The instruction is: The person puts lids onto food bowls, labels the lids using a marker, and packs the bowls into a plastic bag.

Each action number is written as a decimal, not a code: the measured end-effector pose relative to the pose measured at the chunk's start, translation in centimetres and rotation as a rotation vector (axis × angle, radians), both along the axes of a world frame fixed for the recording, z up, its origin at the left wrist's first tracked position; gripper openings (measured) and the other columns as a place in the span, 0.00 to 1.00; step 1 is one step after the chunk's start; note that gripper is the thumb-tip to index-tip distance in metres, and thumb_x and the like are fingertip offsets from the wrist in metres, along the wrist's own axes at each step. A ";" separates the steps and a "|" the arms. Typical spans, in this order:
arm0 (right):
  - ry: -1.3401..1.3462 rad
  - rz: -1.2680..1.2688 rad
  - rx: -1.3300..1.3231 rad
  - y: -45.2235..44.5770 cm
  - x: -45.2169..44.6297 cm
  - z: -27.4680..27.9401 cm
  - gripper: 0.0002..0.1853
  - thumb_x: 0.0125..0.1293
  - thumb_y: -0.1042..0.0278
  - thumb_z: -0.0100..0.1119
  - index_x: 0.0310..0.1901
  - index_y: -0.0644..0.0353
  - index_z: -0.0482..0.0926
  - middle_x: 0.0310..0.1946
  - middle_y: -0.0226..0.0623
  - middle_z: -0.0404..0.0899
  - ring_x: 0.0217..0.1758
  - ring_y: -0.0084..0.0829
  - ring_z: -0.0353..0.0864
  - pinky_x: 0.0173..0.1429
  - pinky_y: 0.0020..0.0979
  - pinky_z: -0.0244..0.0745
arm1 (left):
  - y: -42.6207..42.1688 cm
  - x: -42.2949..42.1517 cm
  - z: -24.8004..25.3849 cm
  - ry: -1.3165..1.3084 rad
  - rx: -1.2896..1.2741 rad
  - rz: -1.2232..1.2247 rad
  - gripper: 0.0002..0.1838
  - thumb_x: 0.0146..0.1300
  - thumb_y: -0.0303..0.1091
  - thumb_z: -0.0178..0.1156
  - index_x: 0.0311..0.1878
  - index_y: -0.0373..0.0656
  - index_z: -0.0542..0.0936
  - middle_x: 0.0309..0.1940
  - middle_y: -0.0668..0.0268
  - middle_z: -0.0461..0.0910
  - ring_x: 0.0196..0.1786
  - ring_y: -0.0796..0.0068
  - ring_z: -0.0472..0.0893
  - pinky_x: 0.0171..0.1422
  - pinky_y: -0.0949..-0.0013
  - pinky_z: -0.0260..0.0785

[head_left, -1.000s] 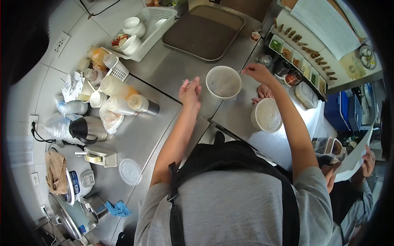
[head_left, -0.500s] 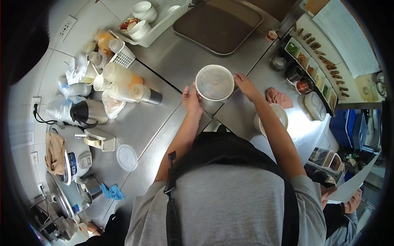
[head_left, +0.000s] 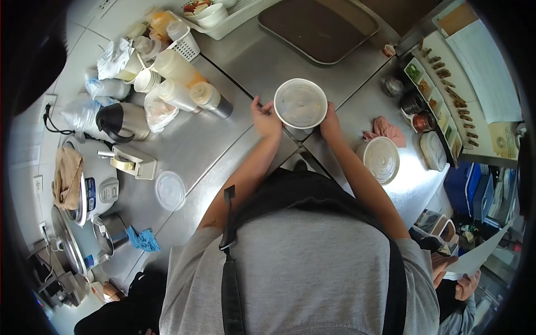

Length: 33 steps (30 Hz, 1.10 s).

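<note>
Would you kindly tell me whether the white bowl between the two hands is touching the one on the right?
Apart: in the head view, the right hand and steel counter show between the central bowl and right bowl.

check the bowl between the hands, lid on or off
On: a cloudy lid covers the bowl all the way to its rim.

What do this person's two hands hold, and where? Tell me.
The lidded white bowl, by opposite sides, between the left hand and right hand.
</note>
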State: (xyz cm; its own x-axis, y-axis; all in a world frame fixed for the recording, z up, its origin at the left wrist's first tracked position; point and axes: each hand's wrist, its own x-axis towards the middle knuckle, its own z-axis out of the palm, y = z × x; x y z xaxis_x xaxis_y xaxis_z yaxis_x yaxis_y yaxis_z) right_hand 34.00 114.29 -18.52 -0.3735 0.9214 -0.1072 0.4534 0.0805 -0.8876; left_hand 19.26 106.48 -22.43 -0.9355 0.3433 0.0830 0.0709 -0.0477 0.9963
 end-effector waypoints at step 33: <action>0.298 1.172 0.019 -25.4 -29.3 9.7 0.17 0.66 0.65 0.58 0.55 0.58 0.76 0.58 0.36 0.67 0.41 0.24 0.77 0.46 0.26 0.76 | -37.8 -19.8 11.5 0.137 -0.765 -0.140 0.13 0.63 0.39 0.55 0.47 0.44 0.80 0.31 0.59 0.84 0.36 0.59 0.83 0.42 0.63 0.73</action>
State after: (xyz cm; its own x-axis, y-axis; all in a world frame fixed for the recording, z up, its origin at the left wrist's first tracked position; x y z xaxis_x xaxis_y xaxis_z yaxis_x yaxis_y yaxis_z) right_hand 4.65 88.91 -8.79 -0.9907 0.0070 0.1356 -0.1262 0.3199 -0.9390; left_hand -0.52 68.64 -10.94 -0.8777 0.4658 -0.1123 0.2399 0.6300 0.7386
